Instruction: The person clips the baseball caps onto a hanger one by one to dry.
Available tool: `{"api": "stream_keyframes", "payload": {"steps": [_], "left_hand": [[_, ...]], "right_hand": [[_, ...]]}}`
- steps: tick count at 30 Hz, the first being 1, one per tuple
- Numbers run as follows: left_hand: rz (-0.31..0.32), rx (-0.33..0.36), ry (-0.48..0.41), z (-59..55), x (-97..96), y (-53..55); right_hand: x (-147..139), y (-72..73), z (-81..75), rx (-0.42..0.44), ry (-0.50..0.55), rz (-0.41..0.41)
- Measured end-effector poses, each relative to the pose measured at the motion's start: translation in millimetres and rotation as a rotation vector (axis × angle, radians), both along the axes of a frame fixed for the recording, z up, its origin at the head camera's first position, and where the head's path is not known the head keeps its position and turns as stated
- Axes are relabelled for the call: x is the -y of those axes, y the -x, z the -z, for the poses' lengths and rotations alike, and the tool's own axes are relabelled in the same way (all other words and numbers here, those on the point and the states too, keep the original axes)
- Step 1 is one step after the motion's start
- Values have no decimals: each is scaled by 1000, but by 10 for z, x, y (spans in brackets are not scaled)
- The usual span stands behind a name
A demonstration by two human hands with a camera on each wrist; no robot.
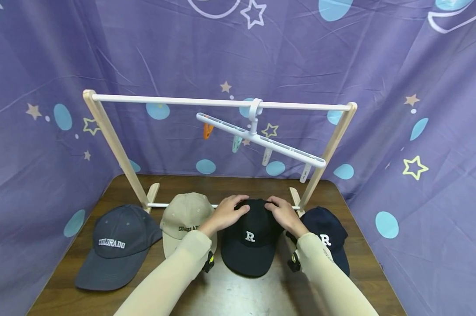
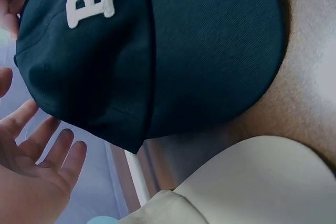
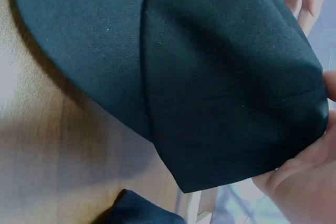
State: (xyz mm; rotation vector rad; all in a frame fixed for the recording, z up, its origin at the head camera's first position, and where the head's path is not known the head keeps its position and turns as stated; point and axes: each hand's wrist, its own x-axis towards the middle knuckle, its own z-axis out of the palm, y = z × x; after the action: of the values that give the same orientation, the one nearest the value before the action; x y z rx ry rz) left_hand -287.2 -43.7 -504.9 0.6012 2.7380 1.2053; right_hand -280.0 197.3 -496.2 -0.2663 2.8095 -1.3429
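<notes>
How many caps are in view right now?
4: a gray cap at far left, a beige cap next to it, a black cap between the left hand and right hand, and a navy cap at far right. The arms might hide more.

You face a rack [image 1: 162, 101] before a purple curtain [image 1: 301, 66].
On your table [image 1: 241, 303], a gray cap [image 1: 119, 237] lies at left, a beige cap [image 1: 187, 210] near it, and a navy cap [image 1: 326, 221] at right; the rack has wooden side posts and white bars, and from its top bar you see a pale hanger [image 1: 257, 139] slanting across your view, with an orange clip [image 1: 208, 131], a teal clip [image 1: 236, 144] and two white clips [image 1: 267, 156].
</notes>
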Motion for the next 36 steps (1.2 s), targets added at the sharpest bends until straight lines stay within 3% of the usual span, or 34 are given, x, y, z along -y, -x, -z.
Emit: {"api": "stream_keyframes", "payload": {"steps": [14,29,36], "left_hand": [[42,-5,-12,-83,19,-36],[119,-76,-71,-158,-33,-46],[149,-68,-108,-188,-67,-62]], "right_hand": [[46,-107,-147,-54,63,-118],[40,-170,-232,-105,45,-139],[48,-183,-243,-126,29,-163]]}}
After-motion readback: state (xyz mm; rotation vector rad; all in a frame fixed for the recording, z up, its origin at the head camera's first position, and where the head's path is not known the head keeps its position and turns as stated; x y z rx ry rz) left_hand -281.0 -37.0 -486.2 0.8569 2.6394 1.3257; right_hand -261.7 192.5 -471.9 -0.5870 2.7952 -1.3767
